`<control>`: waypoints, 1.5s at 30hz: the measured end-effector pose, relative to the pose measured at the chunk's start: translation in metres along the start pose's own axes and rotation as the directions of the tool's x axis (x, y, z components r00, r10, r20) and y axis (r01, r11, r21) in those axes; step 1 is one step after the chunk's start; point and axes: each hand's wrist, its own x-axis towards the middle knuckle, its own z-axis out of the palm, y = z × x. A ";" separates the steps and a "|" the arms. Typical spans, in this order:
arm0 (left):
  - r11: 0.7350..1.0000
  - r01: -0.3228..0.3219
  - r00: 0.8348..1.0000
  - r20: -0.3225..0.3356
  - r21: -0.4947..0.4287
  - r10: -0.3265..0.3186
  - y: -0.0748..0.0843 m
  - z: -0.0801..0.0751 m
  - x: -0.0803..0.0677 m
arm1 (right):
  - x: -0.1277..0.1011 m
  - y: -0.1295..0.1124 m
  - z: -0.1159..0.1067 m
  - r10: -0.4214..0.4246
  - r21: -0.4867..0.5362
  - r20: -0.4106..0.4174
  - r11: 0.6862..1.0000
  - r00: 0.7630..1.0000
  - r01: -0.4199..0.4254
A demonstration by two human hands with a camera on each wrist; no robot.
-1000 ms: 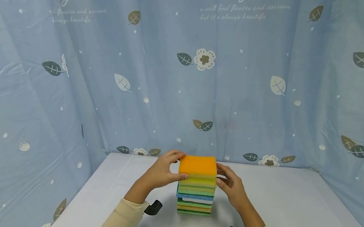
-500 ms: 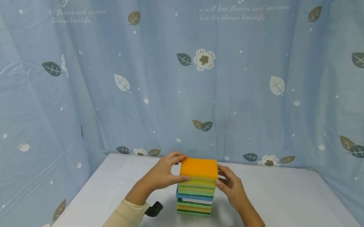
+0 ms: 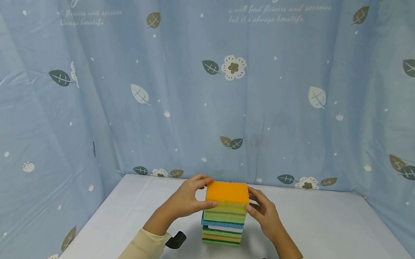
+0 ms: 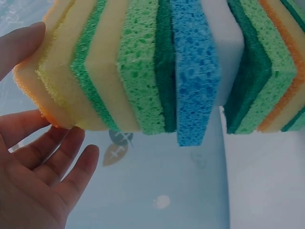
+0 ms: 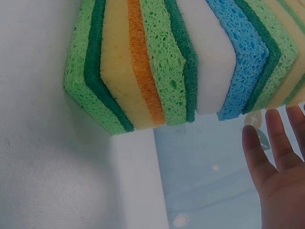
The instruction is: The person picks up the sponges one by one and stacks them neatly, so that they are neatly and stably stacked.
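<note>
A tall stack of sponges (image 3: 222,227) stands on the white table, in green, yellow, white and blue layers. Topmost lies a yellow sponge with an orange scouring face (image 3: 227,192). My left hand (image 3: 184,197) holds that top sponge at its left end, thumb along the front and fingers behind. Against its right end, my right hand (image 3: 265,213) holds it with thumb in front and index finger toward the back. A blue sponge (image 4: 195,71) juts out slightly beside a white sponge (image 5: 209,62). In the right wrist view, the right thumb is hidden.
The white tabletop (image 3: 320,234) extends on both sides of the stack. Behind it hangs a blue patterned curtain (image 3: 273,112), which also covers the left and right sides. Dark wrist camera mounts (image 3: 176,240) stick out at both wrists.
The top orange-faced sponge has shifted slightly right and toward me, sitting a little lower on the stack. My left hand has moved slightly with it; the right hand is nearly still.
</note>
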 end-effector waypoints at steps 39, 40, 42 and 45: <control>0.985 -0.009 0.999 -0.035 -0.173 0.003 -0.019 0.013 -0.008 | 0.000 0.011 0.004 0.075 -0.006 0.005 0.997 0.997 -0.075; 0.984 -0.009 0.999 -0.037 -0.176 0.002 -0.019 0.013 -0.008 | 0.000 0.011 0.004 0.075 -0.006 0.004 0.997 0.997 -0.075; 0.983 -0.001 0.999 -0.042 -0.185 -0.007 -0.019 0.014 -0.008 | -0.001 0.012 0.004 0.078 -0.006 0.003 0.997 0.997 -0.078; 0.981 -0.012 0.999 -0.049 -0.194 0.003 -0.018 0.015 -0.009 | -0.002 0.011 0.004 0.090 -0.005 0.002 0.996 0.996 -0.090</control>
